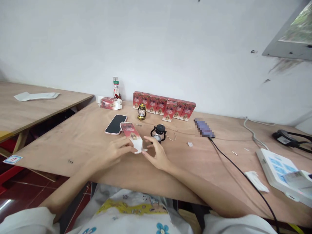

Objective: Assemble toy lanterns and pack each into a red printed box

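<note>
Between my hands lies a small red carton (131, 131), tilted on the table with its white end flaps toward me. My left hand (118, 149) grips the carton's near left side. At the carton's near right corner, my right hand (156, 154) touches a flap with the thumb, its fingers apart. Just beyond my right fingers stands a small black lantern (159, 132). A gold-and-black lantern (141, 112) is upright farther back. A dark-screened phone (116, 124) lies left of the carton, close to its far end.
Several red boxes (161, 105) stand in a row by the wall. An opened red box (109, 103) lies near a bottle (116, 88). A second phone (204, 127) trails a black cable (234, 159). A white power strip (278, 165) and black headband-like device (290, 138) are at right.
</note>
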A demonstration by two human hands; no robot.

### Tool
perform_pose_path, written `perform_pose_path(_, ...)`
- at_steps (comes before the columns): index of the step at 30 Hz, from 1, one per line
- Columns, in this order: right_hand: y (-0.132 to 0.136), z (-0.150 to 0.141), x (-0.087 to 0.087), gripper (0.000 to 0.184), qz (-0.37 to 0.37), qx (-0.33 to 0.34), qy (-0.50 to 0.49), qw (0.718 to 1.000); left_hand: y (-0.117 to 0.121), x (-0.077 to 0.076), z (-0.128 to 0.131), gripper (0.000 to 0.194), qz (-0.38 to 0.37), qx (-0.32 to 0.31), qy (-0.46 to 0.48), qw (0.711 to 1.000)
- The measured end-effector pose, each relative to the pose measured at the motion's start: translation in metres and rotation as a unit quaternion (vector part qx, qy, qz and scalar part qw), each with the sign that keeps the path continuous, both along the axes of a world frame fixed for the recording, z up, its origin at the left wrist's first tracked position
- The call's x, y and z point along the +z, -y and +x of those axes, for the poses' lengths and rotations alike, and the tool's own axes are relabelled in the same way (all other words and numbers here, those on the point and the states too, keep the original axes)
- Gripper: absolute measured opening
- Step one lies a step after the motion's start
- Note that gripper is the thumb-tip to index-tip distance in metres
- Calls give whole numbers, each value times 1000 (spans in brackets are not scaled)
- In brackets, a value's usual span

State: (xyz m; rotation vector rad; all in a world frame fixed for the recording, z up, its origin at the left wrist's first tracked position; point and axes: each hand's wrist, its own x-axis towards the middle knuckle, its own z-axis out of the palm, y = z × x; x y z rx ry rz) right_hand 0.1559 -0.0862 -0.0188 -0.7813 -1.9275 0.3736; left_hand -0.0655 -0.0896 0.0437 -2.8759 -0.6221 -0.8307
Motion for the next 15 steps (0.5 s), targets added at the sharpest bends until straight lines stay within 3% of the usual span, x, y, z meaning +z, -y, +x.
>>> perform_pose_path(4, -1, -1, 2, 41, -17, 16, 26, 999, 6, -18, 17, 28, 40, -40, 21, 998)
perform_pose_path(11, -3, 0, -2, 40, -16, 24, 43, 999, 6, -31, 26, 20, 136, -2, 47, 990)
perform_pose_path(15, -6, -2, -5, 39, -10, -9, 54, 998, 5, -35, 28, 17, 130, 8, 39, 991)
